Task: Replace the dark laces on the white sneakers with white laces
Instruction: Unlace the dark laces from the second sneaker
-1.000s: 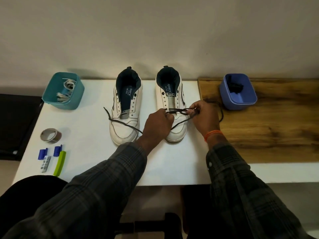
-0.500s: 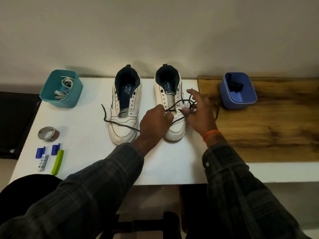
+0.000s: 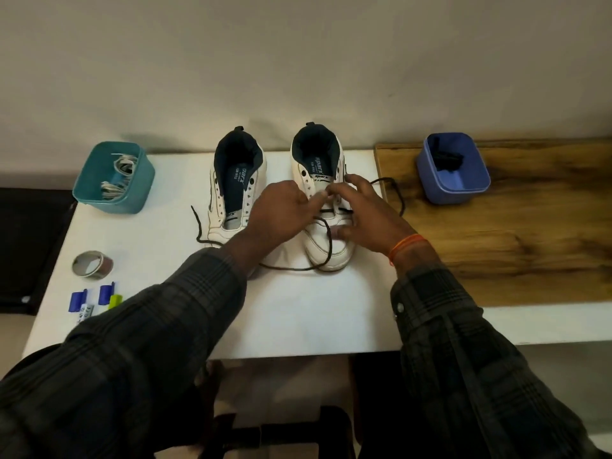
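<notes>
Two white sneakers stand side by side on the white table (image 3: 298, 309), heels toward the wall. The left sneaker (image 3: 236, 193) has bare eyelets. A dark lace (image 3: 328, 246) still crosses the lowest eyelets of the right sneaker (image 3: 326, 256). Its slack droops over the toe, and one end trails left past the other shoe. My left hand (image 3: 281, 210) reaches across with curled fingers and pinches the lace at the tongue. My right hand (image 3: 367, 210) lies spread over the sneaker's right side, thumb on the toe. The lace's other end loops onto the wood behind it.
A teal bin (image 3: 99, 197) at the back left holds white laces. A blue bin (image 3: 463, 190) holding a dark lace sits on the wooden top (image 3: 513, 233) to the right. A tape roll (image 3: 92, 264), blue clips (image 3: 106, 293) and a green piece (image 3: 115, 301) lie at the front left.
Both hands held the lace taut across the right sneaker. They have moved up to the tongue, the right hand has spread flat, and the lace now hangs slack over the toe.
</notes>
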